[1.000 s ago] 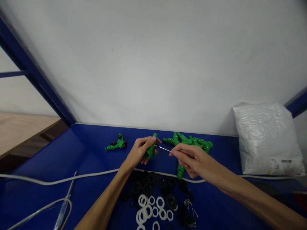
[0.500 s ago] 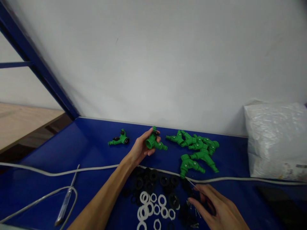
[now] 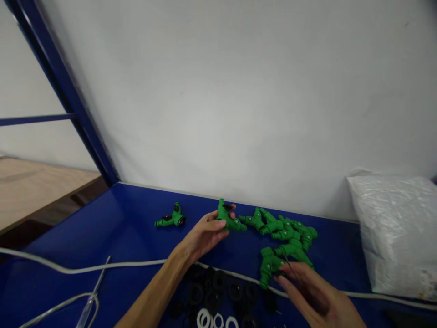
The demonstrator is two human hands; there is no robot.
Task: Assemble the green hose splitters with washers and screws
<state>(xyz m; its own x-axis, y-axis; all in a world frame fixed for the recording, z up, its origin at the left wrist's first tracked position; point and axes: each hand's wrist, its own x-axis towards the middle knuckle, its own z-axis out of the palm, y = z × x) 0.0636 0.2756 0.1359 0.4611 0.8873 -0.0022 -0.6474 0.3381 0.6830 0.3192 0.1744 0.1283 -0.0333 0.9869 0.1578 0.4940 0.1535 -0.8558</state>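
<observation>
My left hand (image 3: 208, 237) is closed around a green Y-shaped hose connector (image 3: 225, 218), which has a black knob on its upper branch. A small black piece (image 3: 281, 274), probably a knob, is pinched between the thumb and fingertips of my right hand (image 3: 314, 291). A thin metal-shafted tool (image 3: 289, 265), looking like a screwdriver, points up out of the same hand; its handle is mostly hidden in the palm. Just behind these fingers lies a green connector (image 3: 268, 264) without knobs. Beyond it is a pile of similar green connectors (image 3: 287, 230).
At left lies a green connector with black knobs (image 3: 171, 220). Black rings (image 3: 218, 280) and white rings (image 3: 204, 317) are scattered in front. A white cable (image 3: 136, 264) crosses the blue table (image 3: 133, 228). A clear-handled screwdriver (image 3: 89, 306) lies left; a wrapped package (image 3: 396, 228) stands right.
My right hand has risen from the black parts, now with a black piece between its fingertips. My left hand has turned the connector slightly. The view has tilted upward.
</observation>
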